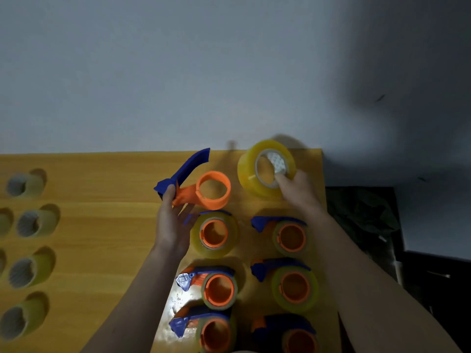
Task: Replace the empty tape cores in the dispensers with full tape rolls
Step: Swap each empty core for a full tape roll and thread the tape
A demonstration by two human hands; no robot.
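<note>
Head view: our table, then the dispenser with its bare orange hub, gripped at the handle by our left hand. Our right hand pinches the full roll just beside it. Tilt it and it may jam on the hub.

Wide bare strip of table in middle, from far edge to near edge; hand can pass there freely; left side blocked by column of tape rolls lying on side; right side packed with loaded dispensers in two columns, only narrow gaps between them; far right corner taken by raised full roll; empty dispenser held just beside it.
</note>
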